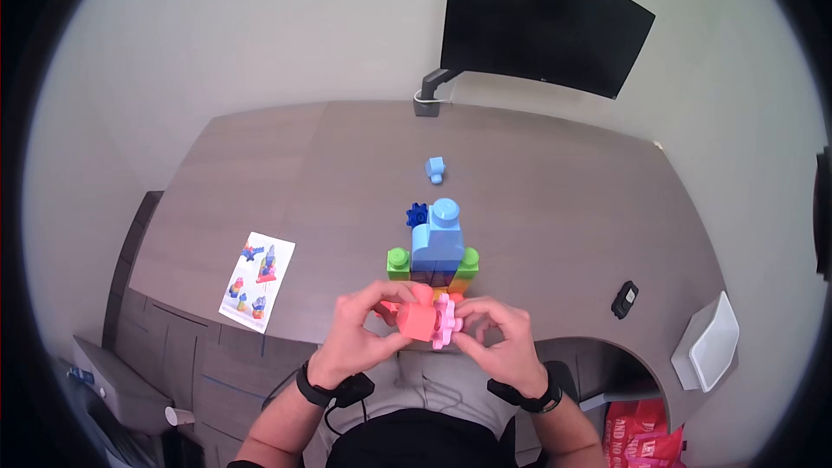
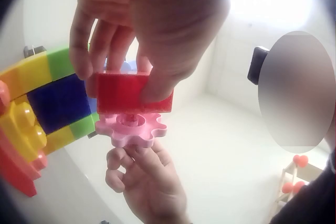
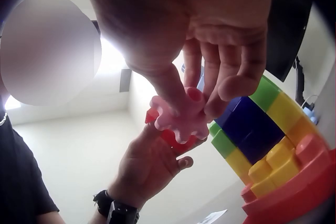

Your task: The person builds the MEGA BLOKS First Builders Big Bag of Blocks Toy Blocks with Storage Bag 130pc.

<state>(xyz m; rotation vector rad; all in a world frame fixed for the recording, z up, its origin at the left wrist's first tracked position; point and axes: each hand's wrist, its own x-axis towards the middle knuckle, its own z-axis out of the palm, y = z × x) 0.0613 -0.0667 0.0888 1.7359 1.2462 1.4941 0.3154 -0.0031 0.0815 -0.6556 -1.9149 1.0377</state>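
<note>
Between thumb and fingers, my left hand (image 1: pixel 360 334) grips a red toy block (image 2: pixel 123 92). A pink toy gear (image 2: pixel 131 129) sits against the block's side, its hub at the block in the left wrist view. My right hand (image 1: pixel 504 342) pinches the gear from the other side, thumb on its face in the right wrist view. Just beyond both hands stands a blocks build, with light blue blocks (image 1: pixel 438 247) on top, green blocks (image 3: pixel 266 94) and yellow blocks (image 3: pixel 275 158) at its sides, and a curved red base (image 3: pixel 294 195). The hands hide part of it in the head view.
A dark blue gear (image 1: pixel 417 215) is beside the build's top. Farther back lies a small light blue piece (image 1: pixel 436 170). A picture sheet (image 1: pixel 257 282) lies left; a black device (image 1: pixel 624 300) and white bin (image 1: pixel 709 342) are right. A monitor (image 1: pixel 546 22) hangs behind.
</note>
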